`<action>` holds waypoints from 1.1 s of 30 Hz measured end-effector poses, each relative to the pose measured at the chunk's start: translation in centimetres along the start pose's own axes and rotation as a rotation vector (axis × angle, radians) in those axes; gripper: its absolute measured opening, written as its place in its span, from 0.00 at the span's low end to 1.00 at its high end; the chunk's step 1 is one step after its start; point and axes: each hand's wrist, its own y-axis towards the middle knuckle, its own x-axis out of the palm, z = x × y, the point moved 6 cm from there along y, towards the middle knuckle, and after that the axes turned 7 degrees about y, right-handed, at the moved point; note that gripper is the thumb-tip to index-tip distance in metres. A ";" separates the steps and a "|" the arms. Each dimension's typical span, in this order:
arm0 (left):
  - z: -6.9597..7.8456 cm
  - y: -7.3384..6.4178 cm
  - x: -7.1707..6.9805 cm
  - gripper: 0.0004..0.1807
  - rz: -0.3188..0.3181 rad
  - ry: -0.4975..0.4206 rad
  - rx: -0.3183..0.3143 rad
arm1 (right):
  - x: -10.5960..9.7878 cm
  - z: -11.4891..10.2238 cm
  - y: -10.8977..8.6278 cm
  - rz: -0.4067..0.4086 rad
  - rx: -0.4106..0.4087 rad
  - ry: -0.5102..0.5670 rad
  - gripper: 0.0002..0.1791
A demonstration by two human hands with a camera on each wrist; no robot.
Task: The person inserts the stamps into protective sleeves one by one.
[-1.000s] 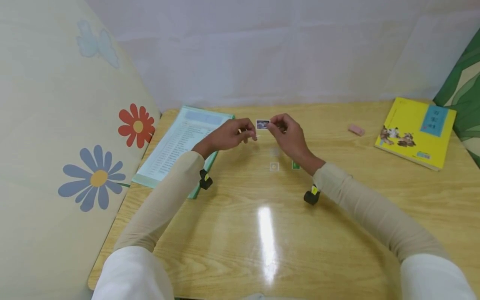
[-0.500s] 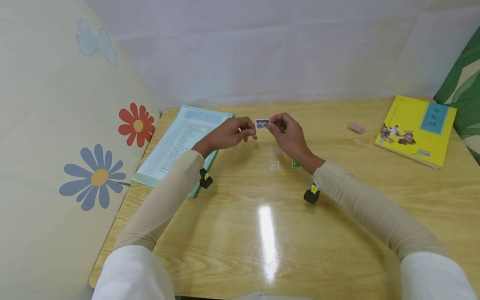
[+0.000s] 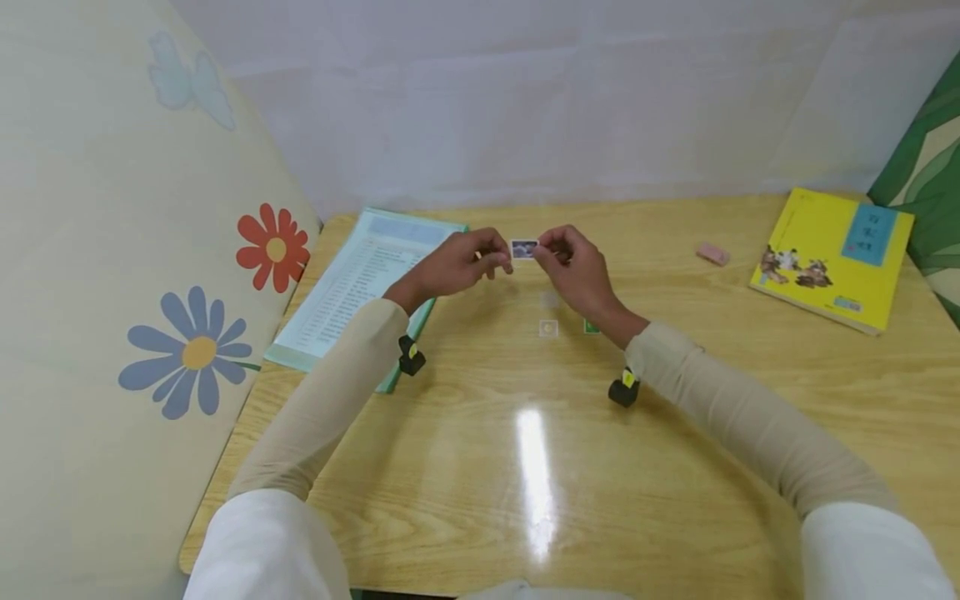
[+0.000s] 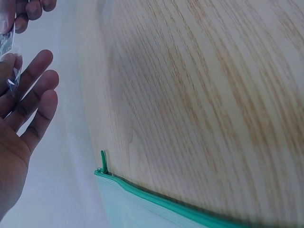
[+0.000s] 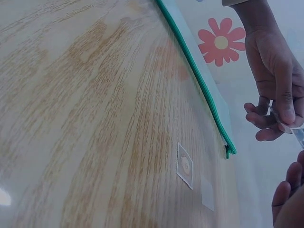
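Over the far middle of the table, my right hand (image 3: 577, 267) pinches a small stamp (image 3: 522, 249) with a dark picture and a white border. My left hand (image 3: 467, 262) is just left of it. The left wrist view shows the left thumb and a finger pinching a bit of clear plastic film (image 4: 13, 83) at the stamp's end, its other fingers spread. A pale stamp (image 3: 548, 327) with a toothed edge lies on the table below, and a green stamp (image 3: 592, 327) is partly hidden by the right wrist. A faint whitish rectangle (image 5: 207, 194) lies beside the pale stamp.
Under the left forearm lies a pale green zip folder (image 3: 330, 300) with a printed sheet. To the right are a pink eraser (image 3: 712, 255) and a yellow book (image 3: 832, 262). A white cloth wall (image 3: 525, 108) stands along the table's far edge.
My left fingers have lifted slightly, close to the stamp's left edge. My right hand keeps its pinch on the stamp and has hardly moved.
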 end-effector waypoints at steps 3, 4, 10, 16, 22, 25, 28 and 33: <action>-0.1 0.0 -0.1 0.11 0.009 0.001 -0.014 | 0.0 -0.1 0.0 0.000 -0.002 -0.002 0.13; -0.2 0.0 -0.1 0.11 0.013 0.007 -0.018 | 0.0 -0.1 0.0 0.002 0.001 0.000 0.13; -0.1 0.2 -0.3 0.17 0.046 0.036 -0.009 | -0.1 -0.1 0.0 0.020 0.027 -0.003 0.13; 0.0 0.2 -0.4 0.17 0.067 0.038 0.010 | -0.3 0.1 0.1 0.035 0.044 -0.007 0.14; 0.1 0.1 -0.4 0.11 0.078 0.051 0.004 | -0.3 0.0 0.0 0.029 0.042 -0.007 0.14; 0.2 0.1 -0.4 0.10 0.082 0.050 0.000 | -0.3 -0.1 0.0 0.026 0.029 -0.013 0.14; 0.3 0.1 -0.4 0.09 0.082 0.055 -0.007 | -0.4 -0.3 -0.1 0.025 0.016 -0.022 0.14; 0.2 0.2 -0.5 0.11 0.080 0.054 -0.014 | -0.4 -0.4 0.0 0.025 0.003 -0.030 0.13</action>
